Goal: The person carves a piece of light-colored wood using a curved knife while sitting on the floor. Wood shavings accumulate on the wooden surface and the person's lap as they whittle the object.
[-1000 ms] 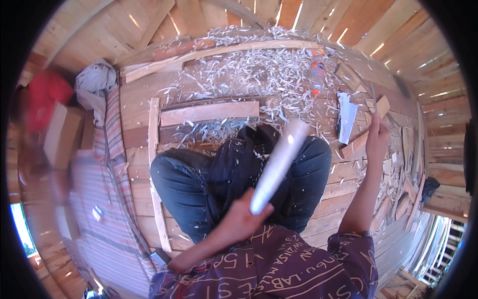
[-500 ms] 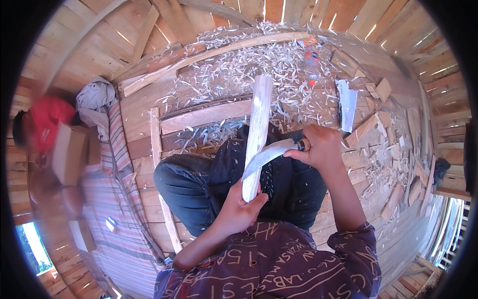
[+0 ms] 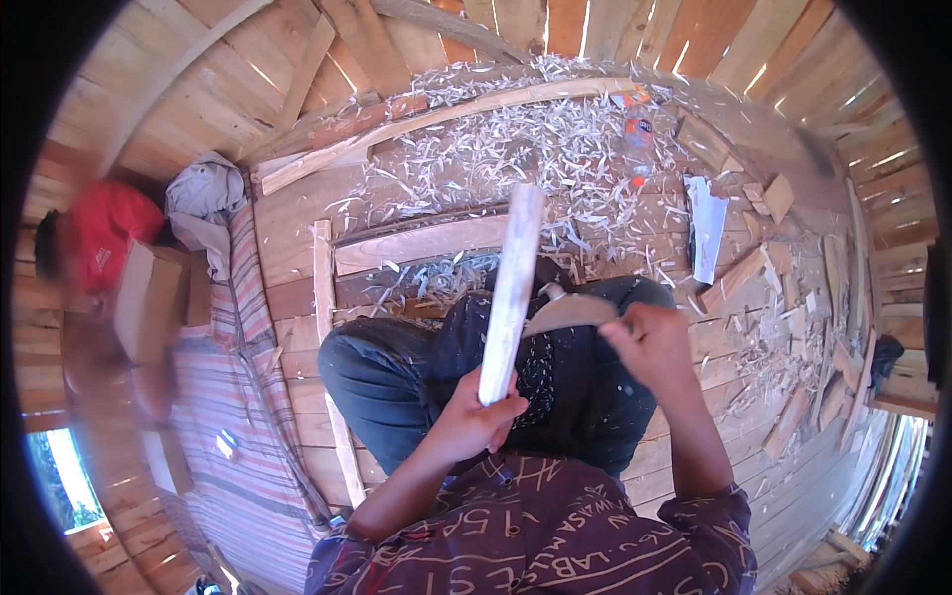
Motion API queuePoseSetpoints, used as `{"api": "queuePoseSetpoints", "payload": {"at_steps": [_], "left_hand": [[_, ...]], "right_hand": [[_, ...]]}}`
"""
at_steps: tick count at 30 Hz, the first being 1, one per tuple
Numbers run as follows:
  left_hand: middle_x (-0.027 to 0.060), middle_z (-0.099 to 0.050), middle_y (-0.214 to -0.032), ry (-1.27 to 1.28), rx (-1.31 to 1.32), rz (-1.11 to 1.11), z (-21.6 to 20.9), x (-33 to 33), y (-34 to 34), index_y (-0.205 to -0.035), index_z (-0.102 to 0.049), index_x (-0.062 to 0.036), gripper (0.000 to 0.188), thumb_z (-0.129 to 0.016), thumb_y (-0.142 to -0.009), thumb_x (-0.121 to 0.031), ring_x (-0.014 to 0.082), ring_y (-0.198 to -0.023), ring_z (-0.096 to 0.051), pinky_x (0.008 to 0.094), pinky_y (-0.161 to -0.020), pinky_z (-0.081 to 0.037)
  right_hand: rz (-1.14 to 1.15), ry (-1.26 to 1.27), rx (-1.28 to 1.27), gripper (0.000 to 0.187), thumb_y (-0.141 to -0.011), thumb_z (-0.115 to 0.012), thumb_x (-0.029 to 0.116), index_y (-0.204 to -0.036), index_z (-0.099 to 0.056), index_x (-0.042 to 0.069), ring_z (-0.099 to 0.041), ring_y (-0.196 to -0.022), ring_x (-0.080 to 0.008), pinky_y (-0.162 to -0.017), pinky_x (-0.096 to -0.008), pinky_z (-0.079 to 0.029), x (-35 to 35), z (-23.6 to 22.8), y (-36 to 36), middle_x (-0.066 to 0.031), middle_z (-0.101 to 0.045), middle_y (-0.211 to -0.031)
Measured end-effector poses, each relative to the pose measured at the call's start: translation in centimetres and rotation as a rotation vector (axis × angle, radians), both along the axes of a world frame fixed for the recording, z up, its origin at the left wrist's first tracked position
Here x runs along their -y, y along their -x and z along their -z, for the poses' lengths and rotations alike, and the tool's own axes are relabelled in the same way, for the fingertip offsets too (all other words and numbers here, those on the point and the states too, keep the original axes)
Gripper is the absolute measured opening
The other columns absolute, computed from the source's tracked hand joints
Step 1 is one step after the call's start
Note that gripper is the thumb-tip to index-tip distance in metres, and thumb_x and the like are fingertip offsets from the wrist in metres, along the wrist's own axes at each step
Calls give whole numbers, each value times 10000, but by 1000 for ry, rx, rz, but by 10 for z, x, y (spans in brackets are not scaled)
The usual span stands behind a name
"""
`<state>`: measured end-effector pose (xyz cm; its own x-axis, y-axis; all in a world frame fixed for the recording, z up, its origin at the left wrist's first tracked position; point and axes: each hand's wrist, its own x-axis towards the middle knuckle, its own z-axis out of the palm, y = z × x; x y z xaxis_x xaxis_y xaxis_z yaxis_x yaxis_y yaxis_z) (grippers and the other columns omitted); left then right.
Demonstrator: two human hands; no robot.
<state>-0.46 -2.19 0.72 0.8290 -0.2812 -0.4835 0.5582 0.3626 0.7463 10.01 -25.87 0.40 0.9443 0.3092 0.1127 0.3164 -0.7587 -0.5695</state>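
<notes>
My left hand (image 3: 480,416) is closed round the lower end of a pale, whittled wooden stick (image 3: 512,288), which stands tilted slightly right over my lap. A knife with a broad curved blade (image 3: 572,313) is in my right hand (image 3: 651,344), above my right thigh. Its blade points left toward the stick; whether the two touch I cannot tell. The fingers of my right hand wrap the handle and mostly hide it. Dark cloth (image 3: 461,332) lies across my lap under both, flecked with small chips.
Wood shavings (image 3: 476,149) cover the floor ahead. A clear bottle (image 3: 638,149), a pale torn sheet (image 3: 705,233) and offcuts (image 3: 734,268) lie to the right. At left are a striped mat (image 3: 243,416), a cardboard box (image 3: 149,302) and a blurred red shape (image 3: 114,233).
The knife has come off the stick's lower part and its blade has turned, moving right and a little up. My right hand has moved lower. The left hand still holds the stick.
</notes>
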Motion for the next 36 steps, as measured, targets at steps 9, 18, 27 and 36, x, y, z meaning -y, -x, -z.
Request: {"api": "queuePoseSetpoints", "payload": {"at_steps": [9, 18, 27, 36], "left_hand": [[31, -446, -585, -180, 82, -42, -23, 18, -2, -907, -387, -44, 192, -510, -814, 71, 86, -357, -414, 232, -314, -318], [9, -478, -597, -201, 336, 108, -10, 42, 28, -874, -458, -57, 133, -582, -829, -36, 67, -418, -445, 229, -376, -352], [12, -431, -540, 398, -156, -38, -3, -7, -8, -807, -389, -72, 198, -561, -798, 26, 87, -348, -415, 229, -319, -310], [9, -420, -512, 116, -37, 77, -7, 6, 10, -806, -374, -65, 187, -531, -824, 34, 83, -355, -415, 238, -326, -320]], "right_hand": [[-157, 116, 445, 661, -579, -660, 713, -515, -438, 93, -519, -421, -230, -410, -337, -409, -22, -4, -56, -42, -463, -482], [619, -361, 47, 611, -865, -540, 493, -559, -478, -33, -392, -459, -168, -477, -388, -335, -8, -8, -129, -61, -409, -478], [180, -80, 5, 529, -791, -651, 432, -576, -510, -30, -436, -424, -308, -450, -390, -339, 4, 21, -22, -173, -438, -477], [-143, 137, 263, 626, -616, -671, 667, -499, -439, 97, -510, -423, -241, -408, -329, -386, -23, 1, -9, -40, -451, -468]]}}
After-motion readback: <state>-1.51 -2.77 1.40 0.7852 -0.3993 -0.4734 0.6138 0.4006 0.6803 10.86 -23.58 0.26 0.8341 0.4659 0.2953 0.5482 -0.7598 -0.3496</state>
